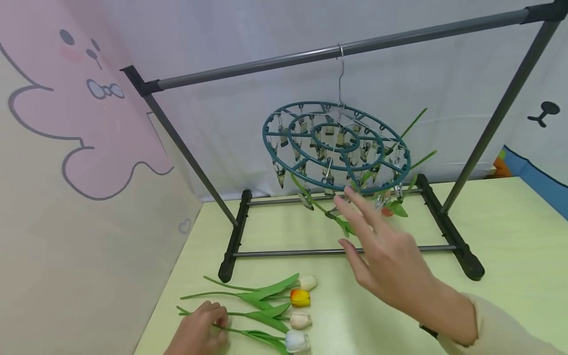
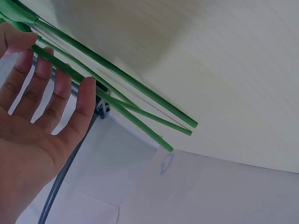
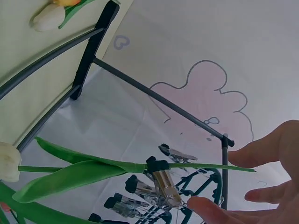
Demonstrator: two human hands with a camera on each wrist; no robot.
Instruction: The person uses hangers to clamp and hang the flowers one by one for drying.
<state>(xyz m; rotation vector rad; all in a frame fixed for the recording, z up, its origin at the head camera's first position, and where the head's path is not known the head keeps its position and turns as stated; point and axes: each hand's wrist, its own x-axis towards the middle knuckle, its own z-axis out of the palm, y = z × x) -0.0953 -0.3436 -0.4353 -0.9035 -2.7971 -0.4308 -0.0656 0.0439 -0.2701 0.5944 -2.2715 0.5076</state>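
Note:
My left hand [image 1: 205, 325] pinches the green stem [image 2: 65, 68] of an artificial tulip between thumb and fingers, low on the table. Two more stems lie right alongside. Beside that hand are several tulips: a yellow-orange one [image 1: 300, 298], a bluish-white one [image 1: 296, 341] and cream ones. My right hand [image 1: 390, 261] is raised with fingers spread, just below the rim of a round teal clip hanger [image 1: 369, 189]. In the right wrist view a fingertip is right at a metal clip [image 3: 166, 184], whose jaws grip the stem of a white tulip [image 3: 8, 162].
The hanger hangs by its hook [image 1: 340, 74] from the grey top bar [image 1: 248, 65] of a rack standing on the table. Many clips dangle from its rings, and other tulips are clipped at its right side. A pale wall with cartoon drawings [image 1: 106, 113] rises at the left.

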